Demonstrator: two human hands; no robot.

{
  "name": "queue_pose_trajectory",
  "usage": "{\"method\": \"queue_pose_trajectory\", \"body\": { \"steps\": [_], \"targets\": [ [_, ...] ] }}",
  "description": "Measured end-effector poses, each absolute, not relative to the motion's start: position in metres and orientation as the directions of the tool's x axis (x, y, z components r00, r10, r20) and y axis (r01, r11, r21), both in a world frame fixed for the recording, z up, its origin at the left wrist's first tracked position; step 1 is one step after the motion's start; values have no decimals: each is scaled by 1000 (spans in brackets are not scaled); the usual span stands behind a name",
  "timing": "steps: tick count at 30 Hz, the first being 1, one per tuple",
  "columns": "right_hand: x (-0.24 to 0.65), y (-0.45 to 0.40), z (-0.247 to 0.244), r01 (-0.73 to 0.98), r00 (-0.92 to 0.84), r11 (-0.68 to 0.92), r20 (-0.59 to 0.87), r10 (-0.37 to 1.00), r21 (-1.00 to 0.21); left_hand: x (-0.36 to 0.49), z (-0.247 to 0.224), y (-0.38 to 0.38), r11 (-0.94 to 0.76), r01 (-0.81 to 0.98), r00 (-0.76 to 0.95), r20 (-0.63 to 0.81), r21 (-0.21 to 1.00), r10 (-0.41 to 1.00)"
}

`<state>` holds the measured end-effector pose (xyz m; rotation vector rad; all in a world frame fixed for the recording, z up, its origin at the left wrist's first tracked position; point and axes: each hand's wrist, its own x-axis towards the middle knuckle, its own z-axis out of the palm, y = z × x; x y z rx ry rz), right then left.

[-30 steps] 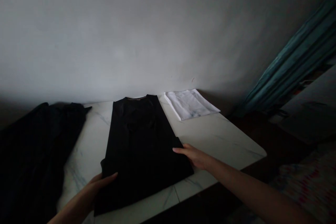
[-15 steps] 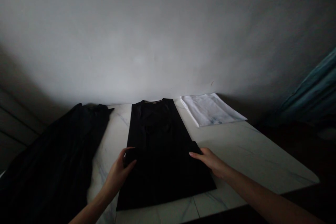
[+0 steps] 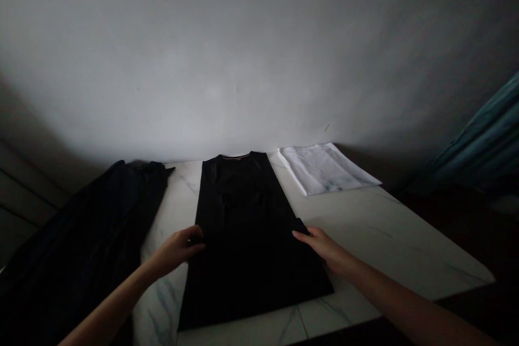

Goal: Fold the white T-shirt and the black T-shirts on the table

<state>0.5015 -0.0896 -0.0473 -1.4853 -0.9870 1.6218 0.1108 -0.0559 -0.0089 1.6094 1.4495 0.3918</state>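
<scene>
A black shirt lies flat in a long narrow shape, its neckline toward the wall and its sides straight. My left hand is at the shirt's left edge, thumb and fingers pinching the cloth there. At the right edge, my right hand grips the side of the same shirt between thumb and fingers, where a small bit of cloth sticks up. The shirt's lower hem lies close to the near edge of the table.
Dark clothing lies spread over the table's left side. A folded white cloth rests at the back right of the marbled table, by the grey wall. Teal fabric hangs far right.
My left hand has shifted slightly left and its wrist has turned flatter, with the forearm lower and farther left. The right hand and the shirt have hardly moved.
</scene>
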Motion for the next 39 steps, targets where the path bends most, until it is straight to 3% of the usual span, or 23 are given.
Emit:
{"method": "queue_pose_trajectory", "body": {
  "steps": [4, 7, 12, 15, 19, 21, 24, 27, 30, 35, 39],
  "targets": [
    [501, -90, -47, -8, -73, -452, -450, 890, -892, 110, 11, -62, 253, 319, 362, -364, 913, 858],
    [502, -90, -46, -9, -75, -442, -440, 895, -897, 110, 9, -62, 360, 157, 359, -393, 920, 847],
    [502, -90, -44, 3, -72, -462, -461, 884, -887, 116, -25, -62, 469, 126, 74, -480, 874, 874],
    [501, -88, -43, 18, -75, -441, -441, 895, -898, 123, -40, -69, 401, 157, 1, -406, 903, 914],
    [503, -77, -48, 117, -46, -300, -307, 951, -947, 127, -36, -77, 118, 287, 110, -155, 951, 982],
    [507, -69, -53, 188, -48, -235, -248, 968, -954, 127, -30, -77, 58, 261, 197, -112, 964, 974],
    [512, -61, -53, 372, -17, -151, -169, 985, -916, 124, -30, -74, 219, 116, 243, -242, 969, 940],
    [502, -60, -38, 632, 50, 36, 87, 995, -774, 120, -41, -73, 341, 55, 191, -345, 938, 919],
    [463, -62, -14, 724, -129, 283, 280, 951, -629, 121, -51, -76, 282, 92, 181, -294, 955, 939],
    [355, -50, 6, 503, -548, 558, 256, 796, -660, 133, -46, -88, 165, 138, 156, -185, 977, 970],
    [302, -33, 2, 424, -669, 540, 151, 728, -727, 139, -47, -99, 121, 94, 36, -125, 988, 992]
  ]
}}
